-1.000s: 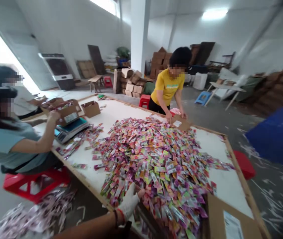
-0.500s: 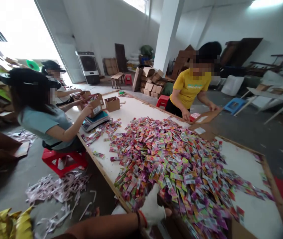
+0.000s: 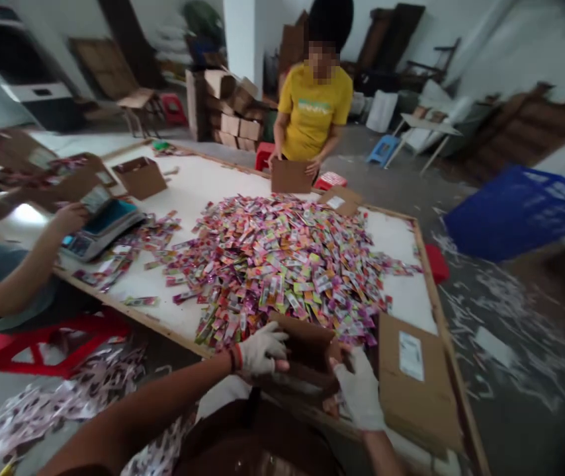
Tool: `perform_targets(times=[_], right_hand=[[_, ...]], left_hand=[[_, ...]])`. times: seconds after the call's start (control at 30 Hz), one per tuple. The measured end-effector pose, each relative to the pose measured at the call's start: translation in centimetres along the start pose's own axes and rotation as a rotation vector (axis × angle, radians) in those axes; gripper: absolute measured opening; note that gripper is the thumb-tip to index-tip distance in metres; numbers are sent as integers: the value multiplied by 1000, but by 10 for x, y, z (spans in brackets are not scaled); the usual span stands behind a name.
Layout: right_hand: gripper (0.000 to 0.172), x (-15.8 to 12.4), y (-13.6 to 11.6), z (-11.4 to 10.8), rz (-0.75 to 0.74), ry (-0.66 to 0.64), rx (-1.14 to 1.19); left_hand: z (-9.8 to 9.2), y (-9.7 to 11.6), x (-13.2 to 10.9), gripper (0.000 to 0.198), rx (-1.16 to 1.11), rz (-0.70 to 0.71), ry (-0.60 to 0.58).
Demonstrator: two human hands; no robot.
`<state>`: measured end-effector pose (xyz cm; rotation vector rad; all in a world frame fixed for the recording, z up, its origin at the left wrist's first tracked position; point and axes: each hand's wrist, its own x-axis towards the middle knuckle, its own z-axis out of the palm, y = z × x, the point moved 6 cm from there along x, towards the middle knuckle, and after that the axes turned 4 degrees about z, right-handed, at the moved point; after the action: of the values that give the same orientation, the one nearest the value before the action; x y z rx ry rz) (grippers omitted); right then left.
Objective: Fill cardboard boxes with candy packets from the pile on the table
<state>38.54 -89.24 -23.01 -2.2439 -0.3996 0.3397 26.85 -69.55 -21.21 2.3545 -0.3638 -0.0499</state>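
Note:
An open cardboard box (image 3: 307,387) sits at the table's near edge, right in front of me, its dark inside facing up. On its left side is my left hand (image 3: 264,350) in a white glove with bare fingertips, the fingers curled over the wall. My right hand (image 3: 360,389), gloved the same way, grips the opposite wall. Beyond the box spreads a large heap of small colourful sachets (image 3: 282,264). Flat cardboard pieces with a white label (image 3: 414,383) lie just right of my right hand.
Across the table, a person in a yellow shirt (image 3: 315,109) holds a small carton (image 3: 291,176). At left, another person's arm (image 3: 24,261) reaches to a scale (image 3: 106,228) near several boxes. Wooden strips edge the table (image 3: 198,347). A blue crate (image 3: 515,211) stands at right.
My view has swung right and down. Both my hands are now on the open box, and my right hand has come into sight. The person opposite now has a carton upright at the table edge.

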Motion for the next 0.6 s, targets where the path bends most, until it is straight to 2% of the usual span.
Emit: perform_targets(times=[0.07, 0.13, 0.2, 0.27, 0.33, 0.4, 0.5, 0.6], right_hand=[[48, -21, -5, 14, -116, -155, -14], [46, -40, -11, 26, -263, -307, -45], [40, -48, -10, 34, -289, -366, -68], [32, -41, -3, 37, -179, -306, -72], [26, -32, 3, 41, -58, -219, -52], [23, -27, 4, 43, -9, -117, -40], [31, -32, 2, 36, 7, 62, -127], [38, -42, -7, 23, 64, 154, -306]], left_hand=[[-5, -13, -6, 29, -113, -91, 15], [-4, -16, -8, 29, -159, -139, 16], [-8, -15, -5, 29, -98, -214, 128], [-21, -8, 2, 34, 119, -273, 289], [-30, 2, 12, 52, 366, -273, 338], [-29, 8, 22, 64, 505, -212, 237], [-14, 11, 20, 47, 523, -90, 21], [1, 15, 4, 35, 530, -43, -62]])
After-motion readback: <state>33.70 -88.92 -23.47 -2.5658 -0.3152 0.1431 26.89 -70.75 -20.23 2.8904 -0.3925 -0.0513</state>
